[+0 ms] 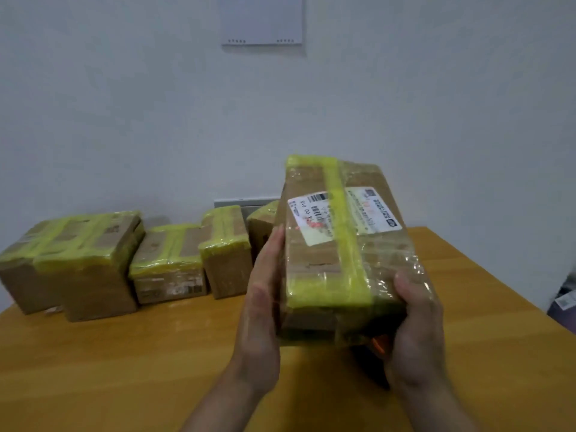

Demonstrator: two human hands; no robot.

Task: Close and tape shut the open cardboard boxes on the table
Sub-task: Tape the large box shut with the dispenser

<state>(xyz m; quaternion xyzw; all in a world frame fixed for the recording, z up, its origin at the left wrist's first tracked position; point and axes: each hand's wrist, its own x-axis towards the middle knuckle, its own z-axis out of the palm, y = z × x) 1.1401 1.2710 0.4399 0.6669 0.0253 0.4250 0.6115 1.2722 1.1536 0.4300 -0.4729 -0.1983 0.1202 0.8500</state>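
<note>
White wall, wooden desk [156,353], taped box [327,260] raised over its middle, left grip [265,294] flat against the box's side, right grip [417,325] curled round its near corner, other boxes [168,260] along the far edge

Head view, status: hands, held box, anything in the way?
Left hand flat against taped box, right hand gripping its near corner. Box closed, held above table. Row of taped boxes behind, not blocking.

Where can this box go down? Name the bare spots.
Bare tabletop lies in front of the row of taped boxes, left of the left hand. More runs right of the held box and right hand. The back left along the wall is crowded.
</note>
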